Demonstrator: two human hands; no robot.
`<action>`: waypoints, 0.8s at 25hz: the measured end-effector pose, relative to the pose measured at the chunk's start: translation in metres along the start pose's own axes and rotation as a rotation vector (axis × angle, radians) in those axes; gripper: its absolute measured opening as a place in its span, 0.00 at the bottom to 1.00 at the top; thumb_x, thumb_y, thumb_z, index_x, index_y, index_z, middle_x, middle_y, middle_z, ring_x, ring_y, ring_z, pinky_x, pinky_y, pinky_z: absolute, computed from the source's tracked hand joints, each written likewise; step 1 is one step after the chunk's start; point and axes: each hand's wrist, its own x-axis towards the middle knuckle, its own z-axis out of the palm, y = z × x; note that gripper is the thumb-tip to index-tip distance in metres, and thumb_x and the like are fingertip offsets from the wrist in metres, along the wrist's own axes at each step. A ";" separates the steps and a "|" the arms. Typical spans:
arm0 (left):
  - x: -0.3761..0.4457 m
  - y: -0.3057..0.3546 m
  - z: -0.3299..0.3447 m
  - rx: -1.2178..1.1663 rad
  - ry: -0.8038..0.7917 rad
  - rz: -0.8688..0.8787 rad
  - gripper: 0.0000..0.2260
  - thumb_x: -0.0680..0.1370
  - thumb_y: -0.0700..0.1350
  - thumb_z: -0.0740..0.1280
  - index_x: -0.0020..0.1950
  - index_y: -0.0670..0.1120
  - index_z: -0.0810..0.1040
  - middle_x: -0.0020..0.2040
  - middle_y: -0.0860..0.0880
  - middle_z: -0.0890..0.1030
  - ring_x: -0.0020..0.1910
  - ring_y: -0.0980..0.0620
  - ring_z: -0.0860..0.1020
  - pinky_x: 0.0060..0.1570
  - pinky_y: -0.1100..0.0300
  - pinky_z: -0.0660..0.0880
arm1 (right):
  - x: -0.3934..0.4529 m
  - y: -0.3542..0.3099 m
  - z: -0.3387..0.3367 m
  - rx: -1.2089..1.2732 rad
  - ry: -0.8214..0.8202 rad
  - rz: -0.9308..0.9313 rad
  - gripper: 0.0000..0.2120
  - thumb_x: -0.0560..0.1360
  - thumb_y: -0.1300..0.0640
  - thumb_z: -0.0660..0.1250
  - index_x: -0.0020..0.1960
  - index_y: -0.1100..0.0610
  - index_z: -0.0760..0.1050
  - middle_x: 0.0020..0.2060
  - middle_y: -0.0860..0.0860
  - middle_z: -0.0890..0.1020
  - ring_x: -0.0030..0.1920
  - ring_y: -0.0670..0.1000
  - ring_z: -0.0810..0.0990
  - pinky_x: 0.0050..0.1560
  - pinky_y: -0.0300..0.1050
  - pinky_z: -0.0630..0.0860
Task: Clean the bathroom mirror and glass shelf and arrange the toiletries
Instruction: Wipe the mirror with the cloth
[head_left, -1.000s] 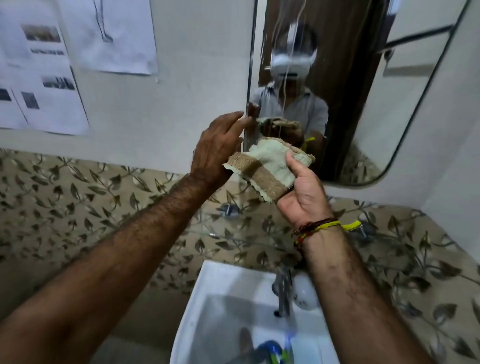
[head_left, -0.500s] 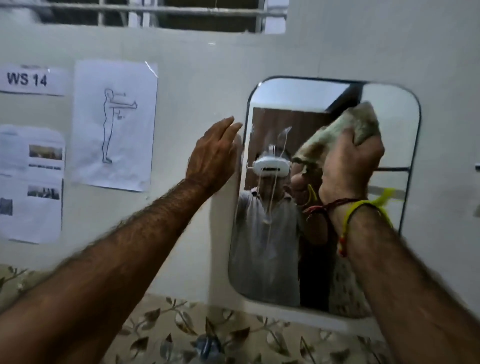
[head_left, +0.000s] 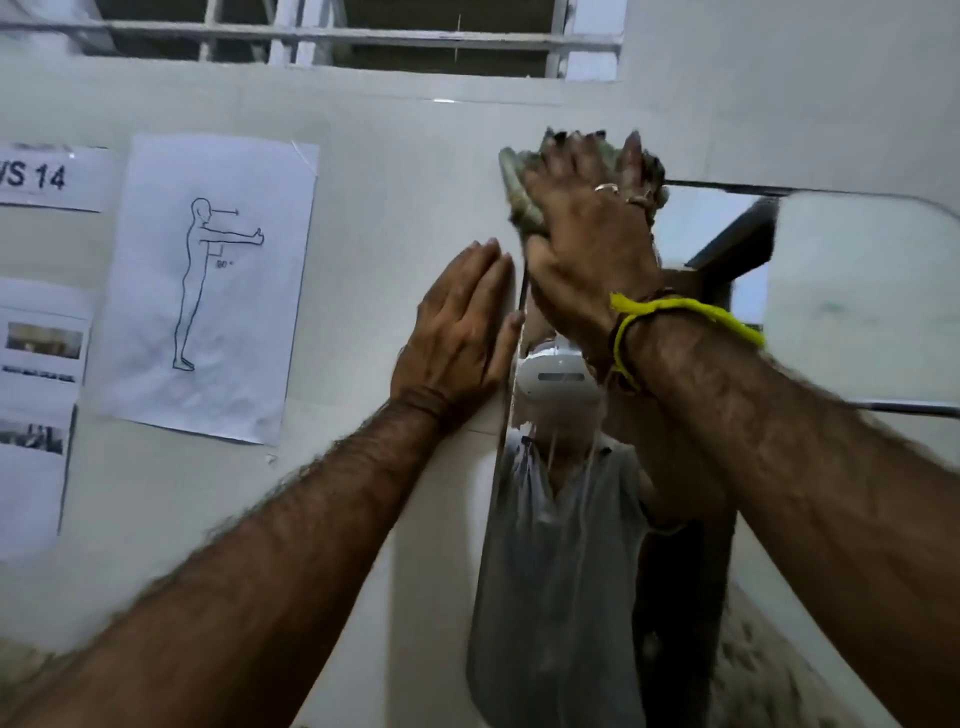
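Note:
The wall mirror (head_left: 852, 312) with rounded corners fills the right half of the view. My right hand (head_left: 587, 228) presses a crumpled greenish-brown cloth (head_left: 517, 195) against the mirror's top left corner. The cloth is mostly hidden under my fingers. My left hand (head_left: 457, 338) lies flat on the white wall beside the mirror's left edge, fingers straight and together, holding nothing. The glass shelf and the toiletries are out of view.
Printed sheets are taped to the wall at left, one with a standing figure drawing (head_left: 208, 286) and a "WS 14" label (head_left: 36, 176). A barred window opening (head_left: 363, 36) runs along the top.
My right hand has carried the cloth from the mirror's upper middle to its top left corner. The view tilted up, away from the sink. My left hand stayed by the mirror's edge.

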 end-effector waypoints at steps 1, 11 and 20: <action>0.000 0.000 0.001 -0.003 0.000 -0.001 0.22 0.81 0.47 0.62 0.72 0.36 0.70 0.73 0.39 0.70 0.73 0.42 0.67 0.74 0.50 0.63 | -0.005 -0.002 0.004 -0.049 -0.003 -0.047 0.29 0.75 0.51 0.55 0.77 0.51 0.61 0.78 0.54 0.61 0.79 0.56 0.55 0.77 0.64 0.40; -0.001 0.001 -0.001 0.010 -0.028 -0.041 0.23 0.81 0.48 0.63 0.71 0.37 0.70 0.73 0.39 0.69 0.74 0.42 0.66 0.74 0.50 0.63 | -0.011 0.029 0.002 -0.076 0.052 0.049 0.27 0.81 0.49 0.52 0.79 0.52 0.57 0.79 0.52 0.57 0.79 0.54 0.53 0.78 0.59 0.45; -0.002 0.001 0.001 -0.011 -0.028 -0.050 0.21 0.80 0.48 0.63 0.70 0.38 0.71 0.74 0.40 0.69 0.74 0.43 0.65 0.75 0.54 0.61 | -0.040 0.030 0.004 -0.094 0.020 -0.039 0.27 0.81 0.49 0.50 0.79 0.54 0.56 0.79 0.53 0.57 0.79 0.53 0.52 0.78 0.59 0.48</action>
